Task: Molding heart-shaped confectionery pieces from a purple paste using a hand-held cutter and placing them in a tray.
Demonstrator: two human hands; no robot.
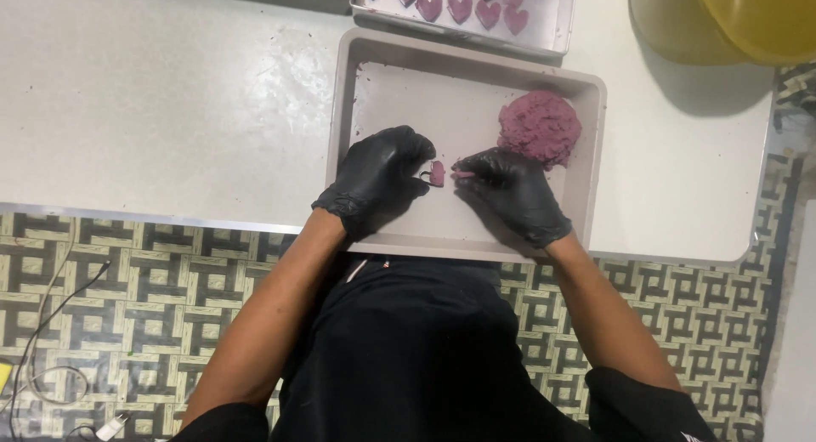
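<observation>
Left hand [381,180] pinches a small cutter [427,175] steady in the tray [463,231] so right hand [510,191] can press dough [438,173] in.

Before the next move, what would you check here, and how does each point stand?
1. Black-gloved left hand has a grip on the small heart-shaped metal cutter: ok.
2. Purple dough fills the cutter: ok, dough shows inside it.
3. Black-gloved right hand has its fingertips at the cutter: ok.
4. Mound of purple dough lies within reach in the grey rectangular tray: ok.
5. Metal tray of finished purple hearts has free room: ok, a bare strip shows at its right side.
6. Cutter is packed level: cannot tell.
</observation>
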